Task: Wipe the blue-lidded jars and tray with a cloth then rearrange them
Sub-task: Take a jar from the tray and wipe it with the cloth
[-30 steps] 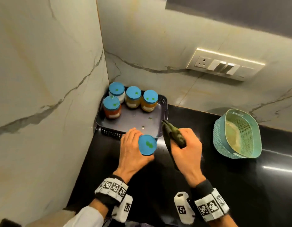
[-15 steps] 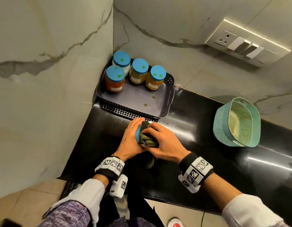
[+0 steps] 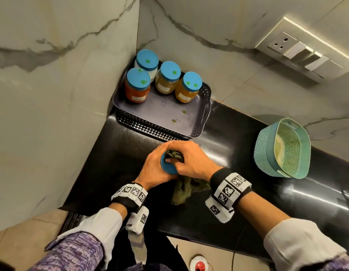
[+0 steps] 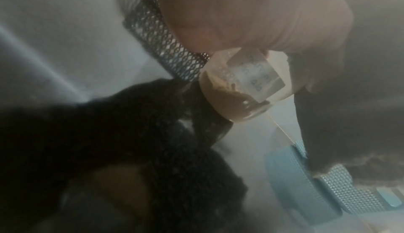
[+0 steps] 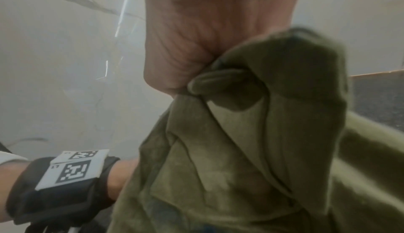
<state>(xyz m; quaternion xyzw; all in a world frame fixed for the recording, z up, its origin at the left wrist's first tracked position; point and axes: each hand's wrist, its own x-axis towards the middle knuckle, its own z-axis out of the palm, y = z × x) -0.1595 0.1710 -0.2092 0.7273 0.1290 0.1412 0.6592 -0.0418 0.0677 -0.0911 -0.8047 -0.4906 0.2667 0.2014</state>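
- Head view: the jar (image 3: 168, 166) I am cleaning stands on the black counter (image 3: 118, 153) at 6 o'clock of the tray (image 3: 206, 114), its blue lid half covered by the olive cloth (image 3: 173, 155); my left hand (image 3: 156, 165) wraps its side, fingers curled round it, while my right hand (image 3: 191, 160) bunches the cloth on the lid, fingers curled, the loose end trailing toward 6 o'clock
- Four more blue-lidded jars (image 3: 167, 77) stand at the tray's 12 o'clock end, green spots on their lids and on the tray floor; a teal basket (image 3: 267, 151) sits at 3 o'clock
- Left wrist view: hazy; the jar (image 4: 240, 88) shows brown contents and a pale label below my palm (image 4: 251, 12), the tray's mesh wall (image 4: 166, 39) at 10 o'clock
- Right wrist view: my right hand (image 5: 210, 34) is clenched on the olive cloth (image 5: 251, 133), which hangs in folds; my left wrist band (image 5: 65, 181) sits at 8 o'clock
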